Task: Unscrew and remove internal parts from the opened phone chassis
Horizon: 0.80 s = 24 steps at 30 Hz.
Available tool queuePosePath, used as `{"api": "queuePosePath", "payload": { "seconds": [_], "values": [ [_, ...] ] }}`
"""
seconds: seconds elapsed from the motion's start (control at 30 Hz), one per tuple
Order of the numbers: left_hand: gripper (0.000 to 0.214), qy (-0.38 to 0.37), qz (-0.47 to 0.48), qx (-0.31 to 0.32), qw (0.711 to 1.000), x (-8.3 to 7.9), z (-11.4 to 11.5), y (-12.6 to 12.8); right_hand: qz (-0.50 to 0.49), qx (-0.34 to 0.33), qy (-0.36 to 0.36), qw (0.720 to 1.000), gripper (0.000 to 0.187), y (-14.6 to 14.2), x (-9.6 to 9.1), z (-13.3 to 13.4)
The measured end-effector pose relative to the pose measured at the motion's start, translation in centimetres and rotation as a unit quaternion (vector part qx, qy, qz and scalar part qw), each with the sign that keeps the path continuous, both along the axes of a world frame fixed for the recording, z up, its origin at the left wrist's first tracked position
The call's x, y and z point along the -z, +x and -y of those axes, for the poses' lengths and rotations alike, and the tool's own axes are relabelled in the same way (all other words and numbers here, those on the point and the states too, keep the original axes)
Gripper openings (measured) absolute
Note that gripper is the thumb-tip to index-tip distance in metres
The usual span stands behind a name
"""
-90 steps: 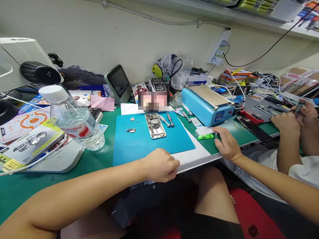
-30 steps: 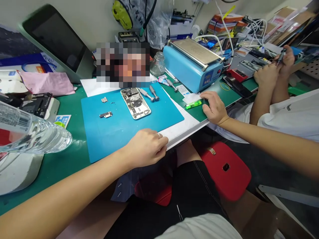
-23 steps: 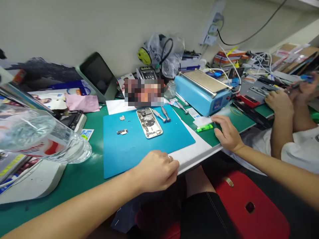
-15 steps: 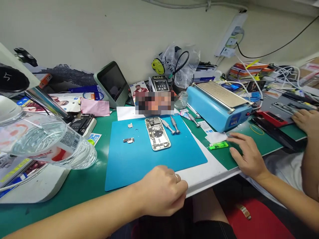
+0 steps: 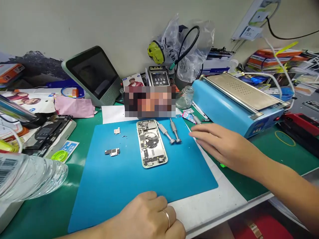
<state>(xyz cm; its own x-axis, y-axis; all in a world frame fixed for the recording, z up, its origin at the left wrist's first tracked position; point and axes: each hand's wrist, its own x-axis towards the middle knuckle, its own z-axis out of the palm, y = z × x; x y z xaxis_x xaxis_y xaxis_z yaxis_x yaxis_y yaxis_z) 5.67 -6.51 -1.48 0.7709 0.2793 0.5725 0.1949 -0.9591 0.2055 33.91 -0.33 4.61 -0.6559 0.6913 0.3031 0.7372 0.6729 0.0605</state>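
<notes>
An opened phone (image 5: 152, 143) with bare inner parts lies on the blue mat (image 5: 119, 186). Two screwdrivers lie just right of it, one a grey screwdriver (image 5: 164, 132), the other a dark silver screwdriver (image 5: 175, 131). Left of the phone are a small metal part (image 5: 117, 131) and a small black-and-silver part (image 5: 112, 152). My left hand (image 5: 149, 215), with a ring on it, rests curled at the mat's front edge; nothing shows in it. My right hand (image 5: 221, 146) is open over the mat's right edge, fingers stretched toward the screwdrivers, apparently holding nothing.
A blue heating-plate machine (image 5: 224, 106) stands at the right. A water bottle (image 5: 32, 176) and another opened phone (image 5: 50, 136) are at the left. Behind the mat are a screen device (image 5: 92, 76), a glass jar (image 5: 185, 97) and a soldering station (image 5: 159, 77).
My right hand has moved left, from beside the green item to the mat's right edge near the screwdrivers. My left hand stays curled at the front. The camera view has come closer.
</notes>
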Motion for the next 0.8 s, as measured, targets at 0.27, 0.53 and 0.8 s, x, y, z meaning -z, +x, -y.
{"api": "queuePosePath", "payload": {
  "seconds": [0.27,0.53,0.8],
  "values": [
    [0.021,-0.089,-0.080,-0.072,0.990,-1.5,-0.9,-1.1,0.124,-0.095,-0.028,0.987,0.029,-2.5,1.2,-5.8],
    [0.017,-0.107,-0.099,-0.077,0.986,-1.0,-1.2,-0.9,0.187,-0.152,0.013,0.970,0.028,-1.5,1.4,-6.2],
    [0.014,-0.085,-0.082,-0.085,0.989,-0.4,-1.2,-0.8,0.105,-0.113,-0.019,0.988,0.033,-2.0,1.8,-5.1]
  ]
}}
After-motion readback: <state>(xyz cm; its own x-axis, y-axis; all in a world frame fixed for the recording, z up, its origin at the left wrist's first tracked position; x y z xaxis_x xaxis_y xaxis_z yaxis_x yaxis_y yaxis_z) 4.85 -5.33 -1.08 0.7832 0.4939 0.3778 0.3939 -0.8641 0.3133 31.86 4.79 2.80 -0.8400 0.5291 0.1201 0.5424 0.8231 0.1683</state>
